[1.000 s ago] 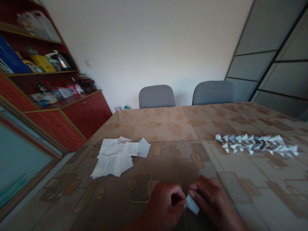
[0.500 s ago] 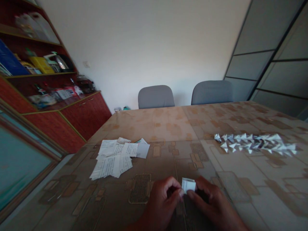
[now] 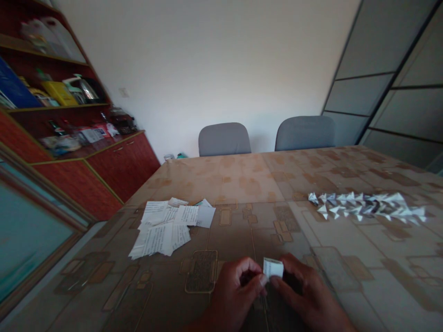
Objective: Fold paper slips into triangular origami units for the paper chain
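A small folded piece of paper [image 3: 273, 267], white with faint print, is held up just above the table near its front edge. My left hand [image 3: 238, 288] pinches its lower left corner between thumb and index finger. On the other side, my right hand [image 3: 306, 288] grips the paper, thumb on the near face and fingers behind it. Left of my hands lies a loose pile of printed paper pieces [image 3: 169, 226]. To the far right, folded paper pieces [image 3: 367, 206] with pointed tips stand joined or lined up in a long row.
The patterned table [image 3: 242, 177] stretches out in front of me. Two grey chairs [image 3: 224, 139] stand at its far side against a white wall. A red-brown cabinet [image 3: 117, 170] with bottles, a kettle and boxes is at the left.
Both hands and the folded paper have shifted very slightly down and to the right. The grip looks the same, and the pile and the row have stayed put.
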A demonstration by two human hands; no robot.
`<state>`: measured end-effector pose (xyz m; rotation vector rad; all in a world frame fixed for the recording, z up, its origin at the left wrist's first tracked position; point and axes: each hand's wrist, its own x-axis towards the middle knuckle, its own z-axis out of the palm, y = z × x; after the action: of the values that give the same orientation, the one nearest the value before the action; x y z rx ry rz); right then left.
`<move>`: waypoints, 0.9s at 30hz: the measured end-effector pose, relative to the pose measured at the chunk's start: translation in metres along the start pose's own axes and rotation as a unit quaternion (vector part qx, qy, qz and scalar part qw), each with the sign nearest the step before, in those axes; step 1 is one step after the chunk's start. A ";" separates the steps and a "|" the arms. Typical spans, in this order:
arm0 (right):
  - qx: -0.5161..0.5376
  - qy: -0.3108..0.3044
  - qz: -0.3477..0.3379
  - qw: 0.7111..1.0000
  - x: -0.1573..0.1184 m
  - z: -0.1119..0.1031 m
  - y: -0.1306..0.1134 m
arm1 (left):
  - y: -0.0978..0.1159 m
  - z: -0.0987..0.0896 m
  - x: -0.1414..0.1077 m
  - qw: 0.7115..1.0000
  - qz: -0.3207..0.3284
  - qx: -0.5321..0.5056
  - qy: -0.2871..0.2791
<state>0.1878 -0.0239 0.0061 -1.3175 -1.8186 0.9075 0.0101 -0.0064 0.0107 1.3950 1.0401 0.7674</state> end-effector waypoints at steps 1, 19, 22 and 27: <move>-0.006 0.002 -0.002 1.000 -0.001 0.001 0.001 | 0.000 0.000 0.000 1.000 0.000 0.004 -0.003; -0.150 -0.008 -0.225 0.963 0.005 -0.027 -0.002 | 0.013 -0.032 0.010 0.990 -0.054 0.065 -0.115; -0.178 -0.014 -0.253 0.951 0.005 -0.025 0.001 | 0.014 -0.031 0.008 0.984 -0.046 0.119 -0.124; -0.216 -0.068 -0.251 0.941 0.005 -0.023 0.003 | 0.015 -0.026 0.008 0.962 0.005 0.253 -0.104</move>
<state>0.2077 -0.0152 0.0162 -0.9595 -2.4051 0.3365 -0.0083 0.0126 0.0278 1.8712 1.1064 0.3573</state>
